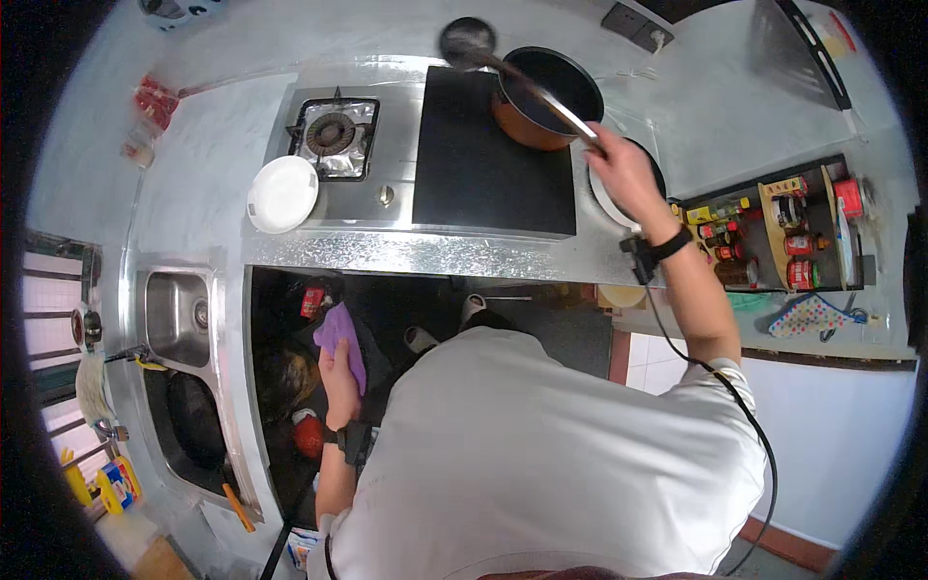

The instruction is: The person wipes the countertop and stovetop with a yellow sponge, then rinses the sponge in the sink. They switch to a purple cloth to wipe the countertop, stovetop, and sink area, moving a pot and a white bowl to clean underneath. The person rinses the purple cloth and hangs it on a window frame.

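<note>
My right hand (pixel 622 172) grips the handle of a ladle (pixel 542 96) with a dark round head. The handle crosses over an orange-brown pot (pixel 533 129) with a black inside, while the head, blurred, hangs beyond the pot's upper left rim. The pot stands on a black cover panel (pixel 493 181) on the stove. Under my right hand is a round, white-sided pan or lid (pixel 610 199), partly hidden. My left hand (pixel 339 377) holds a purple cloth (pixel 341 341) low, in front of the counter's edge. A white plate (pixel 283 194) lies left of the gas burner (pixel 330 134).
At the left is a double sink (pixel 177 319) with a dark pan (pixel 196 420) in one basin. A rack of bottles and jars (pixel 772 232) stands on the right, beside a dotted cloth (pixel 812 317). A black cable runs along my right arm. A wall socket (pixel 638 29) is behind the stove.
</note>
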The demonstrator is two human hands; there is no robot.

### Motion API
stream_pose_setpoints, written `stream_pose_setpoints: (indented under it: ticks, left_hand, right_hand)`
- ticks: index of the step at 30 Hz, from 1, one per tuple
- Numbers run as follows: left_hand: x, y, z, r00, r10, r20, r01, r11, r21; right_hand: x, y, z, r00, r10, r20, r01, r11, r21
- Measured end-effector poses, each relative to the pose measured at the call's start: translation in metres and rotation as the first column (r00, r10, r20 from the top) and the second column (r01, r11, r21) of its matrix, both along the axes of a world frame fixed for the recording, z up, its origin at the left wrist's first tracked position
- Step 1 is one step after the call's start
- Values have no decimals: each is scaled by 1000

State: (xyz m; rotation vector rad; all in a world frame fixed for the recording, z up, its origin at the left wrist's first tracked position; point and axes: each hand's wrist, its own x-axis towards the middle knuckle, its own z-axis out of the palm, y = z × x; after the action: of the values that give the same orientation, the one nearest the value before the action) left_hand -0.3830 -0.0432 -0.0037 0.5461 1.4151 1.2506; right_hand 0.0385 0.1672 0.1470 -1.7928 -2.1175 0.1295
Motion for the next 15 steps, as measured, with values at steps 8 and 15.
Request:
stream_pose_setpoints:
  ticks: [8,15]
  left_hand:
    - [37,24,-10,999,-12,42,11,1000,28]
    - [73,27,-4,999,47,17,-47,999,9]
  right_hand:
    - [107,29,12,944,-104,313,125,991,-50]
    - [119,79,-22,820,53,570,40,988,-150]
